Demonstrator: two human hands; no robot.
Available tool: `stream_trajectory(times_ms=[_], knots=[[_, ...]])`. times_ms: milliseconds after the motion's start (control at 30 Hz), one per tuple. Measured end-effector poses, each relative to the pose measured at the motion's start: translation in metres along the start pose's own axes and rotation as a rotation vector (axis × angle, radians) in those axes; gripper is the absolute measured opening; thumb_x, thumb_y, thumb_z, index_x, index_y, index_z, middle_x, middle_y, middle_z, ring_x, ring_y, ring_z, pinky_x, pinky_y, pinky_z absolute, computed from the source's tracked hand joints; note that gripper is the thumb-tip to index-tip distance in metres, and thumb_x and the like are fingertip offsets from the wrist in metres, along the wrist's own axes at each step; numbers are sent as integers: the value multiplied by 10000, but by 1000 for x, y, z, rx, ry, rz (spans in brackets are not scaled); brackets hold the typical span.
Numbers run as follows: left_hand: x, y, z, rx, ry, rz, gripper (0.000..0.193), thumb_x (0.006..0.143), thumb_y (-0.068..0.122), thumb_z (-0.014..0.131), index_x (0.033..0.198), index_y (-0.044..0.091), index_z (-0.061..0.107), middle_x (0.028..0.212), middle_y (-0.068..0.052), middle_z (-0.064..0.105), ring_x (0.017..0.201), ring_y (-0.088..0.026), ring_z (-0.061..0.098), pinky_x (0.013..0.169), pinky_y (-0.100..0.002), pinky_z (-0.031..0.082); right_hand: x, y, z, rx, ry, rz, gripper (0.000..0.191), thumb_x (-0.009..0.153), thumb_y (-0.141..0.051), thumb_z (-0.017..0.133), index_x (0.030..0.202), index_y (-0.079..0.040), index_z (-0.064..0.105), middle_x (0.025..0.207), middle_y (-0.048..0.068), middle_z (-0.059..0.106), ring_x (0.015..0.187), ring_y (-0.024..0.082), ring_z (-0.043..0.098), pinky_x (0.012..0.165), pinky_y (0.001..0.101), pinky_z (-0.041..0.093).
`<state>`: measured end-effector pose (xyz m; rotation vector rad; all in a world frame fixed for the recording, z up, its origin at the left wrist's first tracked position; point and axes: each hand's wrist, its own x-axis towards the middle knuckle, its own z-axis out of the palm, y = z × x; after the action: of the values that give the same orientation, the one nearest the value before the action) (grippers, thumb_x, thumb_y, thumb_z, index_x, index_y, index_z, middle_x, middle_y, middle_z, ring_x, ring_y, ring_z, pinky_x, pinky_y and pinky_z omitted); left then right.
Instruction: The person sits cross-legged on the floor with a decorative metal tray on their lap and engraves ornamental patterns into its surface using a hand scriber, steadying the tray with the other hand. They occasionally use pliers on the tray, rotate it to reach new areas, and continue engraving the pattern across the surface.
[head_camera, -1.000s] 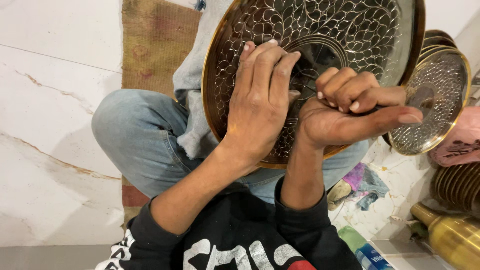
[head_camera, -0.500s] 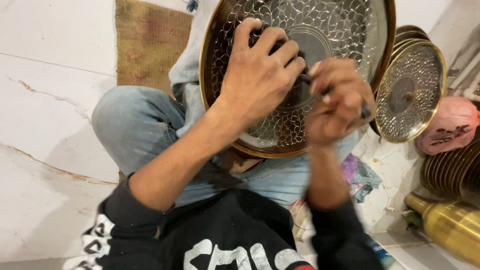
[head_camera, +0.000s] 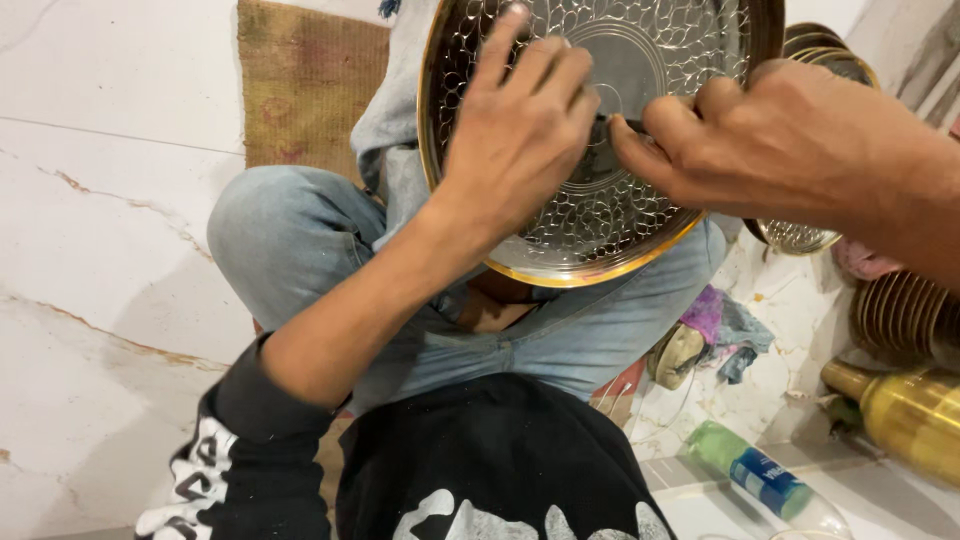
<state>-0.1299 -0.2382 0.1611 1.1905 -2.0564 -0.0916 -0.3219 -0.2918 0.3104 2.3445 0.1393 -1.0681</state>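
Basically one big engraved metal plate (head_camera: 640, 200) propped on the lap, gold rim toward the knees. Left hand (head_camera: 515, 140) lies flat on its face, fingers spread, grip loose, nothing clasped. Right hand (head_camera: 770, 140) grip pinched tight on one thin dark tool (head_camera: 612, 123), tip touching plate centre just beside the left fingers. Behind the right grip one smaller plate (head_camera: 800, 235); further right one stack of plates (head_camera: 900, 315), one brass vessel (head_camera: 915, 415), one bottle (head_camera: 755, 475) on the floor
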Motion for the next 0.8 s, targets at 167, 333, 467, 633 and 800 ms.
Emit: stream_trajectory(times_ms=[167,333,467,633,800], knots=[[-16,-24,-34,-50,173,-340,424,971,222,713,1346,38,642,1308,-194,560,1262,-388,499,1130,-575,302,14,13,10,-107,106,-173,342,948,-217,617,1195,18,649,689,-19,503,524,84,550,426,221,453],[-22,-41,-27,-501,133,-616,307,1102,153,666,1382,33,624,1435,-123,586,1336,-339,561,1157,-439,458,19,30,14,-44,48,-155,374,986,-285,553,1177,25,642,677,36,527,524,142,562,424,257,447],[-32,-46,-19,-611,190,-584,193,1119,113,650,1293,32,679,1364,-91,634,1246,-275,626,1084,-368,504,16,3,-18,509,-166,284,382,1022,-327,554,1108,21,687,741,134,593,609,260,604,524,351,492],[-33,-46,-17,-571,216,-568,216,1074,87,670,1278,18,687,1309,-89,668,1227,-306,639,1084,-401,513,49,-24,-46,1170,-348,898,440,1068,-380,555,1023,16,743,820,256,675,716,408,656,649,467,547],[-32,-45,-17,-565,231,-548,200,1087,85,685,1277,23,675,1282,-98,663,1144,-297,639,1012,-391,514,68,8,-35,1284,-678,813,327,1026,-279,544,1063,-24,745,908,290,725,728,439,729,700,519,604]])
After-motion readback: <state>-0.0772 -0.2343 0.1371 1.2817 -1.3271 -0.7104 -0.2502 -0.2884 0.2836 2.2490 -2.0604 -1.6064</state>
